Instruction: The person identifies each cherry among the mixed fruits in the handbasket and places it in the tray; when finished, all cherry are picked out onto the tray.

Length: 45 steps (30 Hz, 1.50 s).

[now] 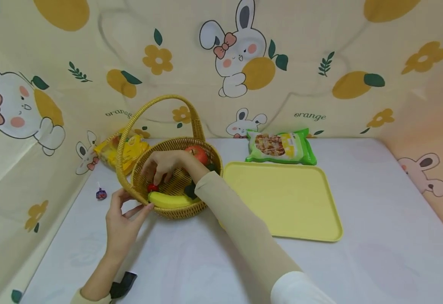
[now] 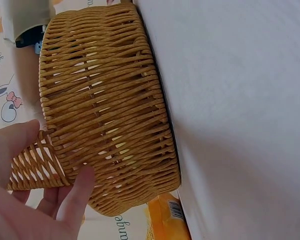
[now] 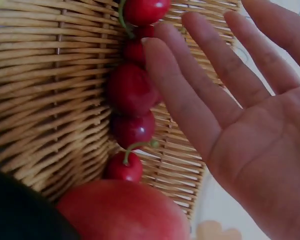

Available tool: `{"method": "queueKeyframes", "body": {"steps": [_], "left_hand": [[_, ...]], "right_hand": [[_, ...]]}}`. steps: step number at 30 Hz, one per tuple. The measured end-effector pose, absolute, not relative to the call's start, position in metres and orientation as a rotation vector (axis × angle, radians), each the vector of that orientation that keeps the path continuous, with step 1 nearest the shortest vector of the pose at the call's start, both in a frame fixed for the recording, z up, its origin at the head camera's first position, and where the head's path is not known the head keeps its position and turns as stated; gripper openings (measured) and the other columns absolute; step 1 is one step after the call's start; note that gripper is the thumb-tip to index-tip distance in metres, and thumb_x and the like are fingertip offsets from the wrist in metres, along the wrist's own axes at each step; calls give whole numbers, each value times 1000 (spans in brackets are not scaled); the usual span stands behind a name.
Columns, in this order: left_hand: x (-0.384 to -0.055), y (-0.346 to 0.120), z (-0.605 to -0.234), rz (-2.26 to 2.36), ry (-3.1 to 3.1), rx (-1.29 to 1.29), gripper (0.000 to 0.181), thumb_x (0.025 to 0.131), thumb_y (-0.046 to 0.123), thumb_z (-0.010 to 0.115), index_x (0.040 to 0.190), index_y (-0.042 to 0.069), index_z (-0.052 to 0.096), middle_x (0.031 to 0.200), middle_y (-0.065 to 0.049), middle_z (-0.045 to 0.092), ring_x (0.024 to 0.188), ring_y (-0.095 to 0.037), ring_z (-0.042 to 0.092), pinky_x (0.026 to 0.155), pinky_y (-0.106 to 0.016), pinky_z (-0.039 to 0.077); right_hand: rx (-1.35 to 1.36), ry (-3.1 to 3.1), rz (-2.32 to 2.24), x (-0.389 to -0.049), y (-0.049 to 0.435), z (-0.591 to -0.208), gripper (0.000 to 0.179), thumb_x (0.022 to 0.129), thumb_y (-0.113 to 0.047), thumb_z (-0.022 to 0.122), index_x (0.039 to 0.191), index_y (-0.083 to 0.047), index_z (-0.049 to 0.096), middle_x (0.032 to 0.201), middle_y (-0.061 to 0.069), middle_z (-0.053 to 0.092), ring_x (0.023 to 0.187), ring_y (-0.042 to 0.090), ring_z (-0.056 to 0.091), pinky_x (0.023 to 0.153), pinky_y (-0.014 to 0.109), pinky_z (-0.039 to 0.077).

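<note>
Cherries (image 3: 132,90) are seen in a row inside the woven basket (image 1: 179,214), which is set on the worktop (image 1: 381,211). In the head view, most are hidden by the right hand (image 1: 164,164). Its fingers are spread close beside the cherries; whether any are touched cannot be told. At the foot of the handle (image 1: 168,97), the basket is pinched by the left hand's (image 1: 120,223) fingers. Also held inside are a yellow banana (image 1: 170,200), a round red fruit (image 1: 197,154) and dark things (image 1: 190,191), hard to make out. One corner of the yellow tray (image 1: 282,202) is covered by a sleeve (image 1: 240,215).
</note>
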State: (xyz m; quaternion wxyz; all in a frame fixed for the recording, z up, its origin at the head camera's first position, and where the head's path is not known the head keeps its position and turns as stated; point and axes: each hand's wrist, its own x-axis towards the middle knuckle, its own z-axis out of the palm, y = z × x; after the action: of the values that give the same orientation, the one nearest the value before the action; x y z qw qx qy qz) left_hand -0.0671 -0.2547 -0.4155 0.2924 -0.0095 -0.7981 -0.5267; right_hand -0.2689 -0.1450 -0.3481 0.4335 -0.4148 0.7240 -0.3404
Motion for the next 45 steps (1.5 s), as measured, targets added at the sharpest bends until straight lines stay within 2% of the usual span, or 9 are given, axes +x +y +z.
{"method": "queueKeyframes", "body": {"steps": [3,10,17,21,26,30,34,39,45], "left_hand": [[-67,-254,-418,-1390,-2133,-27,64,73,-20,77,129,-11,47,116,-9,53,107,-21,54,79,-19,61],[-66,-254,-419,-1410,-2121,-56,64,74,-19,78,129,-10,47,118,4,53,109,-26,54,80,-19,61],[-64,-255,-418,-1398,-2123,-74,63,74,-17,78,129,-9,48,119,4,52,109,-26,54,80,-19,61],[-64,-255,-418,-1393,-2124,-69,64,74,-18,78,129,-10,48,119,2,53,108,-25,54,80,-18,60],[-63,-257,-418,-1382,-2120,-78,64,73,-19,78,129,-10,48,118,-2,53,107,-25,54,79,-18,61],[-63,-256,-418,-1379,-2121,-76,64,74,-19,78,129,-10,48,118,-4,53,107,-24,54,79,-18,61],[-63,-255,-417,-1391,-2120,-76,64,75,-17,78,131,-9,48,119,0,53,109,-24,54,80,-19,61],[-64,-253,-416,-1383,-2124,-85,64,76,-16,78,132,-9,47,120,3,53,110,-22,54,81,-19,61],[-64,-254,-414,-1382,-2129,-75,63,76,-15,78,131,-9,48,120,3,53,110,-24,54,81,-20,61]], "right_hand": [[-998,1804,-793,-268,-147,-354,52,88,8,68,137,-4,59,127,16,63,98,17,65,92,45,60],[-981,1787,-744,-268,-154,-360,50,88,13,65,135,-4,61,129,16,60,103,18,62,91,42,61],[-1022,1779,-668,-266,-161,-364,46,87,12,69,131,-1,63,115,11,61,90,14,55,90,39,61],[-1045,1797,-634,-264,-163,-364,40,87,10,70,125,0,67,103,7,61,86,12,55,84,33,62],[-1098,1805,-619,-265,-164,-366,34,85,9,73,118,-1,70,101,5,62,87,11,55,76,28,61],[-1145,1789,-679,-268,-160,-362,29,86,2,75,114,-2,71,93,5,60,81,14,57,71,29,60],[-1199,1758,-893,-276,-134,-346,32,86,-2,75,117,1,67,97,7,63,83,21,65,76,32,62],[-1356,1828,-1199,-293,-66,-325,30,87,-9,76,114,1,65,105,16,62,85,23,58,76,29,55],[-1155,2033,-1416,-307,32,-335,35,90,-8,74,121,1,64,119,18,61,96,27,61,82,33,58]]}}
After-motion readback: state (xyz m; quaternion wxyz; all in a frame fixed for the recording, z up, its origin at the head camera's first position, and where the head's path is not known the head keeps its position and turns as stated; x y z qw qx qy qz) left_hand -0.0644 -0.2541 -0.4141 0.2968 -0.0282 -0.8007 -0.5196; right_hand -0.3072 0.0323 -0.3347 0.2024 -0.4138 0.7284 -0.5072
